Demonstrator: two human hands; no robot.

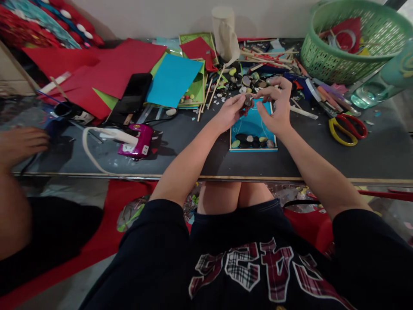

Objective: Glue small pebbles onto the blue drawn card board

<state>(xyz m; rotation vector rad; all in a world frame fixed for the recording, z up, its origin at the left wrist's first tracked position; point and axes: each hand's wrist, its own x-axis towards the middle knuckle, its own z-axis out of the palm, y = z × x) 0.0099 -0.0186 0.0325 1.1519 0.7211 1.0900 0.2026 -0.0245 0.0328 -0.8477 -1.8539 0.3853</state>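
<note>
My left hand (pixel 232 111) is closed, pinching a dark pebble (pixel 248 100) between thumb and fingers. Just to the right is my right hand (pixel 278 105), its thumb and index finger apart and the index fingertip close to the pebble; whether it touches cannot be made out. Beneath both hands lies a blue board (pixel 248 125) edged with thin wooden sticks, with faint drawn outlines on it. A row of black, grey and yellowish pebbles (pixel 250 138) lines its near side. My hands cover part of its far side.
Loose pebbles (pixel 245 81) and wooden sticks (pixel 215 88) lie beyond the board. At right are scissors (pixel 346 129), markers (pixel 325 97), a glass (pixel 363 92) and a green basket (pixel 342 64). Leftward are blue paper (pixel 174 79), a phone (pixel 135 92), a purple power adapter (pixel 137 140) and another person's hand (pixel 24 144).
</note>
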